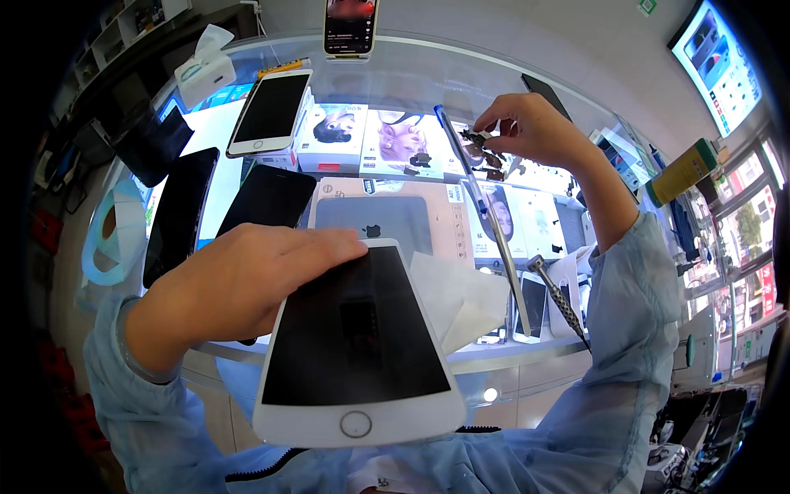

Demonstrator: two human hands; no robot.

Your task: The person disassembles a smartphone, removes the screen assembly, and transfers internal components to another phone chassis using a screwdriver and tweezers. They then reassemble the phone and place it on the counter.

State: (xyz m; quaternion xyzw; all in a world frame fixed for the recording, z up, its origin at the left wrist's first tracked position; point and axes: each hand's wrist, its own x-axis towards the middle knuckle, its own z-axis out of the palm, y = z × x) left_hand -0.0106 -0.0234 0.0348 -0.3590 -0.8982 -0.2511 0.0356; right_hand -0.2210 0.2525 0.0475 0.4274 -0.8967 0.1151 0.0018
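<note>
- With the left hand [234, 276] half curled, grips a white-framed phone [362, 329] at its top left corner, one fingertip laid on the top end, the rest of the grip partly hidden.
- Holds it close before the body, over the near edge of a glass counter [428, 70], dark screen up, round button toward the chest, well apart from the right hand [531, 132].
- On the right, draws thumb and fingers nearly together at small dark parts [475, 151]; impossible to tell whether pinching any.
- Bends the left wrist inward; reaches the right forearm up and across from the side, bare below a pale blue sleeve [634, 329].
- Between the arms, shows a pale pink box [451, 230] with a dark emblem [373, 231] and stickers, beside white boxes [333, 156] with pictures and print too small to read.
- Near the right arm, has a silver screwdriver [559, 300] with a knurled handle and a long slender tool [494, 226] with a blue end.
</note>
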